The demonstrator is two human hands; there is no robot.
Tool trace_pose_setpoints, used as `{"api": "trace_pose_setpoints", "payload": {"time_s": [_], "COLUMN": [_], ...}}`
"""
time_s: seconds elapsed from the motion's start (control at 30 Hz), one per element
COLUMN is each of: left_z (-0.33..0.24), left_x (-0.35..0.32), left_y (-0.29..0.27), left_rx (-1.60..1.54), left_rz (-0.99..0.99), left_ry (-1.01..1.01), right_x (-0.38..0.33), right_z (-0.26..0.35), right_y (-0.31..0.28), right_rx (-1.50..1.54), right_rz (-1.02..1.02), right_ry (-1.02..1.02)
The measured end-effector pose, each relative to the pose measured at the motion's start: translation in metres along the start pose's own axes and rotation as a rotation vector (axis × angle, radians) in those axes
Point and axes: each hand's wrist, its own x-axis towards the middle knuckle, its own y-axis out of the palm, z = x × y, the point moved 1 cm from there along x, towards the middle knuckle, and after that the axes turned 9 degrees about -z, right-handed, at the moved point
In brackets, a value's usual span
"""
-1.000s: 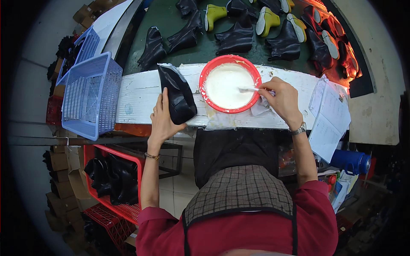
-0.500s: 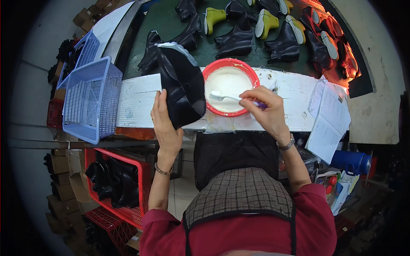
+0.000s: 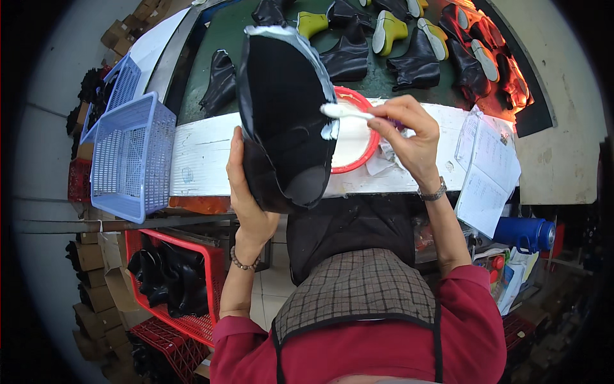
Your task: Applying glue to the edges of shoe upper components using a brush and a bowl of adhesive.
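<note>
My left hand (image 3: 251, 201) grips a black boot upper (image 3: 281, 160) from below, its wide opening facing me. White paste coats the upper's far and right rim. Pinched in my right hand (image 3: 409, 131) is a small white-headed brush (image 3: 345, 111), much like a toothbrush, its bristle end loaded with paste and meeting the upper's right edge. Behind the upper, partly hidden by it, stands a red bowl (image 3: 369, 153) of white paste (image 3: 349, 144) on the white board (image 3: 204, 150).
Black boot uppers (image 3: 345, 54) and yellow-soled boots (image 3: 389, 33) lie on the green surface (image 3: 198, 83) beyond, lit red at right. A blue basket (image 3: 131, 160) stands left, a red crate (image 3: 214, 281) below it. Papers (image 3: 489, 173) and a blue jug (image 3: 521, 235) are at right.
The boot upper has come up and turned its opening toward me. My right hand has lifted the brush from over the bowl to the upper's right edge, where white paste now shows.
</note>
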Motion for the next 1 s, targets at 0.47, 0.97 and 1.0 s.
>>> {"api": "trace_pose_setpoints", "payload": {"time_s": [0.47, 0.97, 1.0], "left_z": [0.034, 0.078, 0.083], "left_x": [0.044, 0.013, 0.007], "left_y": [0.015, -0.055, -0.065], "left_rx": [0.223, -0.151, -0.294], "left_rz": [-0.261, 0.036, 0.053], "left_ry": [0.479, -0.416, -0.554], "right_x": [-0.029, -0.013, -0.010], "right_z": [0.043, -0.053, -0.052], "right_y": [-0.009, -0.007, -0.007], "right_rx": [-0.009, -0.871, -0.863], "right_rz": [0.316, 0.415, 0.414], "right_ry": [-0.032, -0.249, -0.259]}}
